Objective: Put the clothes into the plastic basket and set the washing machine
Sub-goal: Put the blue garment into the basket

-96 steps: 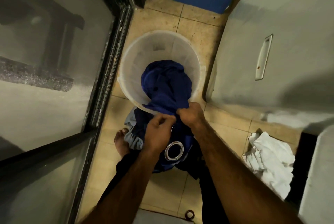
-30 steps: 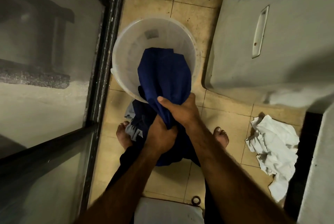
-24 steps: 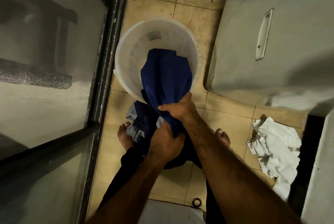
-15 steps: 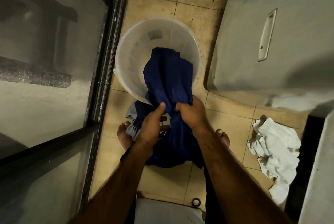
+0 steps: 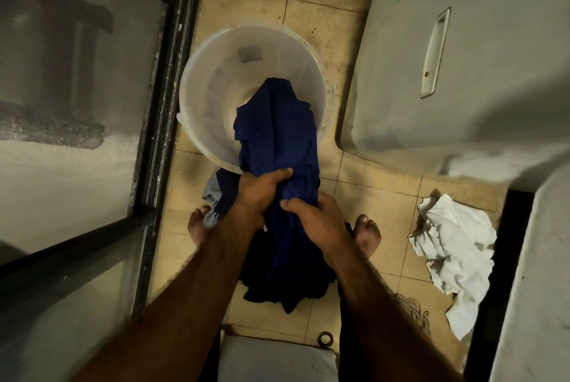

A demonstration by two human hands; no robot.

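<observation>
step: feeding the dark blue cloth garment [image 5: 277,141] into the round translucent plastic basket [image 5: 200,79] at 12 o'clock
left hand [image 5: 262,193]: fingers clenched on it by the rim
right hand [image 5: 317,221]: fingers bunched on the lower part
where: half in, rest hanging to the tiled floor [image 5: 382,205]
next: I'd guess lift the tail in; white crumpled cloth [image 5: 456,252] waits at 3 o'clock

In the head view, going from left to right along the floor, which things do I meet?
Glass door → plastic basket → blue garment → white cloth
</observation>
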